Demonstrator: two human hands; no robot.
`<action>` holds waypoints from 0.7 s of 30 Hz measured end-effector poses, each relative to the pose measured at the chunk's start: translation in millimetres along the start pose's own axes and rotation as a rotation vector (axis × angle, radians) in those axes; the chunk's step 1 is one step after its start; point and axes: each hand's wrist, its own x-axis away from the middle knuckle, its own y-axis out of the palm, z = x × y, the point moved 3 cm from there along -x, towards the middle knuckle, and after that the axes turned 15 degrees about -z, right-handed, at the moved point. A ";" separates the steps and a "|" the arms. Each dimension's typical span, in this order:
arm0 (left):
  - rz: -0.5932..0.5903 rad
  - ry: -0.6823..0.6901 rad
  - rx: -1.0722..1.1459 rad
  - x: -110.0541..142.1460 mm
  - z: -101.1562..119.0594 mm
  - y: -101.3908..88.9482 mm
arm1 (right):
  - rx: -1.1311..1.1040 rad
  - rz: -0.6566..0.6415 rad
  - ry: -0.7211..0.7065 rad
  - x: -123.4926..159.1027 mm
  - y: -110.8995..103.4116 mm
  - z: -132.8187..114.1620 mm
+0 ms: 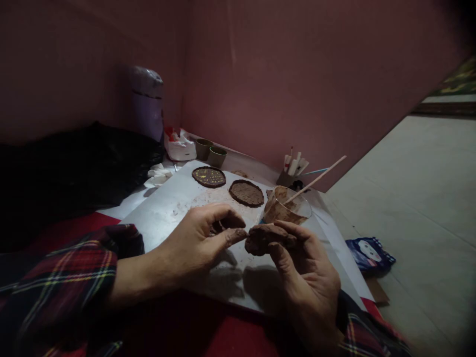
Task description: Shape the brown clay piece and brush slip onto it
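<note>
A lump of dark brown clay (pixel 267 239), rough and elongated, is gripped by my right hand (pixel 310 277) between the thumb below and the fingers above. Close against its left end is my left hand (pixel 206 238), fingers curled and smeared brown. Its thumb and forefinger tips almost meet in a pinch; any bit of clay between them is too small to make out. Beyond the hands, two flat round clay pieces with raised rims lie on the white sheet: a plain brown disc (pixel 246 193) and a disc with yellow specks (pixel 208 177).
Behind my right hand stands a clear, brown-smeared cup (pixel 282 206) holding a wooden stick (pixel 316 178). Further back are a box of tools (pixel 292 173), two small green pots (pixel 217 156) and a white bag (pixel 181 147). Black plastic (pixel 82 168) lies left; pink walls rise behind.
</note>
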 end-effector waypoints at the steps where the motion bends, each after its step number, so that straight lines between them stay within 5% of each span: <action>1: 0.001 -0.007 -0.041 0.0 0.2 -0.2 | 0.031 0.023 -0.017 1.5 -0.2 -0.7; 6: 0.002 0.014 -0.187 1.8 -1.8 1.7 | 0.098 0.088 -0.114 9.2 -1.0 -0.1; 13: 0.009 0.165 -0.539 6.2 -3.0 4.7 | 0.229 -0.144 -0.127 4.5 3.5 3.0; 21: -0.121 -0.067 0.079 2.5 2.0 6.7 | -0.101 0.026 -0.036 -1.9 -2.4 -5.8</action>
